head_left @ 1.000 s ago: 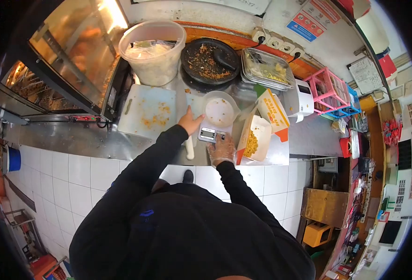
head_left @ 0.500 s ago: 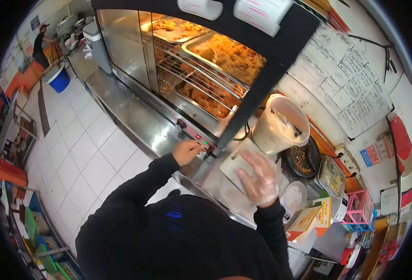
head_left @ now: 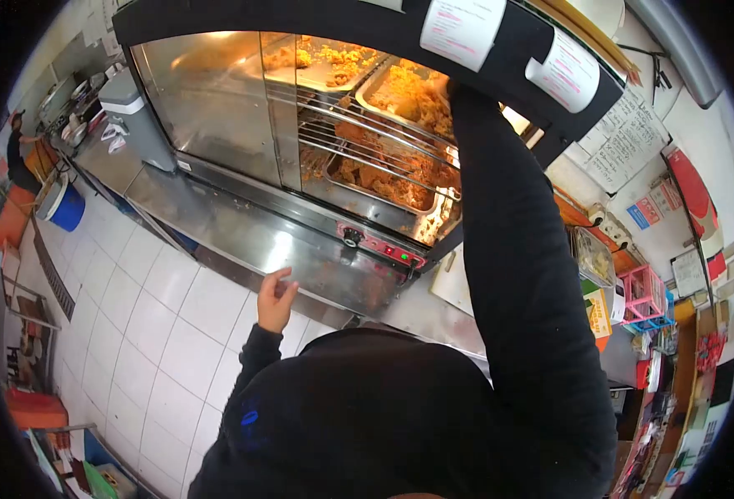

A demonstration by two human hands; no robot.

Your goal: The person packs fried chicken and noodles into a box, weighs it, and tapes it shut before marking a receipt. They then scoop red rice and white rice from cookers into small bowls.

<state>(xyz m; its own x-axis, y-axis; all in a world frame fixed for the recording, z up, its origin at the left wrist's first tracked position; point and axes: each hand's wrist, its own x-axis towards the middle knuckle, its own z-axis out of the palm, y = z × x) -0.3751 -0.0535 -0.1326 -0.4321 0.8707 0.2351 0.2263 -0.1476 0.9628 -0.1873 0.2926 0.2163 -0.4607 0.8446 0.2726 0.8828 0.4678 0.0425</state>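
Observation:
My left hand [head_left: 276,303] is bare and empty, fingers apart, over the front edge of the steel counter [head_left: 217,218]. My right arm reaches up into the lit display warmer [head_left: 209,100], and its hand is hidden behind the black frame and sleeve. Close to that sleeve's end lies the upper tray of fried food [head_left: 408,91]. Below it, a lower tray of browned pieces [head_left: 384,179] sits beneath wire racks. A control panel with a knob [head_left: 351,238] and lit switches runs along the warmer's base.
A white board [head_left: 453,283] lies on the counter, partly behind my right sleeve. Pink baskets [head_left: 643,293] and a yellow-orange box [head_left: 597,313] stand at the right. A grey container [head_left: 137,125] is left of the warmer. Farther left are a blue bucket [head_left: 68,208] and another person [head_left: 21,158].
My right hand, in a clear plastic glove before, has gone from above the white board up into the warmer. My left hand has moved away from the control panel, leftward and down.

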